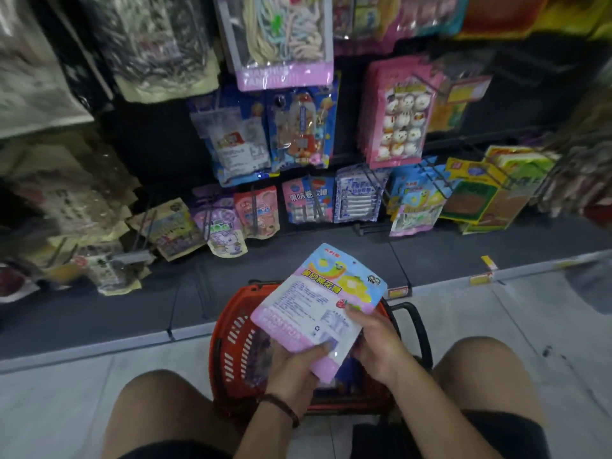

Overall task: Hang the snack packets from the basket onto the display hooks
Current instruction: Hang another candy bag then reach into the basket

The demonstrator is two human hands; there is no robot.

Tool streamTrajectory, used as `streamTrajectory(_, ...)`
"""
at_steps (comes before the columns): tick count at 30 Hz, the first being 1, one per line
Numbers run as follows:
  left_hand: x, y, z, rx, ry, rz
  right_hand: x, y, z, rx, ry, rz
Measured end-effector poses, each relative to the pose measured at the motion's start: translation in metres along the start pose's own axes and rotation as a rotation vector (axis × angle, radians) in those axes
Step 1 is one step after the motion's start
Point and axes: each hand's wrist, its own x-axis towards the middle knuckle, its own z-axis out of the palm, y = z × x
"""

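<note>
Snack packet is held above the red basket, approx. centred over it and tilted, top edge pointing up-right toward the display. Packet appearance: flat pouch; light-blue top w/ hang hole near the top edge; pink band w/ yellow characters; yellow cartoon graphic; white panel w/ fine print across the middle; lilac-pink bottom strip. Cannot tell whether this is one pouch or two overlapped. Left hand grips the bottom strip, thumb on the upper face, fingers underneath. Right hand grips the lower-right edge, fingers curled round it, thumb on the printed face. Both hands are clamped on the packet. Basket sits on the pale floor tiles between the person's knees, black handle on the right side. Display hooks carry rows of other pouches; similar blue/yellow pouches hang at lower right, well apart from the held packet.
</note>
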Motion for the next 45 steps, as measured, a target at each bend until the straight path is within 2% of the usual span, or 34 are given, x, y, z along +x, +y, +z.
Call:
streamTrajectory(5,-0.012,0.053,0.01,-0.03,-0.084,0.021,-0.029,-0.043,0.008,0.071,-0.044,-0.236)
streamTrajectory(10,-0.03,0.089,0.022,0.188,-0.029,0.193,-0.052,-0.07,0.016,0.018,-0.029,-0.344)
streamTrajectory(12,-0.04,0.099,0.03,0.326,0.034,0.281,-0.06,-0.078,0.024,0.001,-0.003,-0.389)
streamTrajectory(16,-0.045,0.123,0.039,0.888,0.235,0.61,-0.078,-0.094,0.043,-0.094,0.125,-0.523)
streamTrajectory(18,-0.046,0.131,0.053,0.979,0.212,0.783,-0.091,-0.102,0.056,-0.155,0.139,-0.644)
streamTrajectory(19,-0.05,0.134,0.065,0.954,0.177,0.818,-0.099,-0.105,0.063,-0.179,0.124,-0.709)
streamTrajectory(22,-0.062,0.137,0.1,0.83,0.059,0.775,-0.121,-0.113,0.083,-0.281,0.027,-0.862)
streamTrajectory(24,-0.068,0.139,0.114,0.704,-0.064,0.717,-0.13,-0.116,0.092,-0.357,-0.086,-0.913)
streamTrajectory(26,-0.073,0.144,0.121,0.609,-0.115,0.678,-0.137,-0.118,0.097,-0.452,-0.162,-0.963)
streamTrajectory(28,-0.074,0.15,0.123,0.557,-0.062,0.694,-0.141,-0.12,0.099,-0.604,-0.224,-1.028)
streamTrajectory(30,-0.074,0.155,0.123,0.548,0.071,0.723,-0.143,-0.122,0.101,-0.708,-0.271,-1.03)
streamTrajectory(32,-0.072,0.162,0.122,0.468,0.163,0.708,-0.143,-0.127,0.105,-0.734,-0.203,-1.083)
streamTrajectory(35,-0.073,0.177,0.12,0.371,0.147,0.678,-0.137,-0.141,0.103,-0.803,0.008,-1.198)
streamTrajectory(36,-0.074,0.183,0.119,0.353,0.098,0.665,-0.135,-0.151,0.1,-0.812,0.035,-1.189)
streamTrajectory(39,-0.077,0.206,0.113,0.412,-0.017,0.694,-0.136,-0.181,0.097,-0.786,-0.033,-1.059)
streamTrajectory(41,-0.079,0.218,0.11,0.49,-0.027,0.731,-0.137,-0.198,0.098,-0.81,-0.064,-1.06)
streamTrajectory(45,-0.081,0.233,0.113,0.557,-0.034,0.838,-0.139,-0.22,0.107,-0.723,-0.234,-0.929)
